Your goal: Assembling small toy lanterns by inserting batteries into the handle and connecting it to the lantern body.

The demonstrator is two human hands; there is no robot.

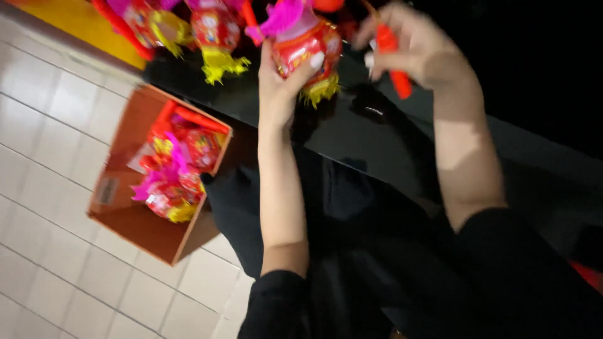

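Above the black tabletop [377, 135], the left hand [279, 85] wraps its fingers around a red toy lantern [308, 47] while the right hand [414, 50] pinches an orange stick [394, 63], apparently mid-assembly, so joining them calls for careful alignment.

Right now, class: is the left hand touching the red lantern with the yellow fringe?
Touching. The head view shows the left hand wrapped around the red lantern, thumb pressed on its side.

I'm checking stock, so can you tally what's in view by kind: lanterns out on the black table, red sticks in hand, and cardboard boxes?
Red lanterns on or over the black table: 3, one held in the left hand
Red stick in the right hand: 1
Cardboard box of more lanterns, too jumbled to count: 1
Total: 5
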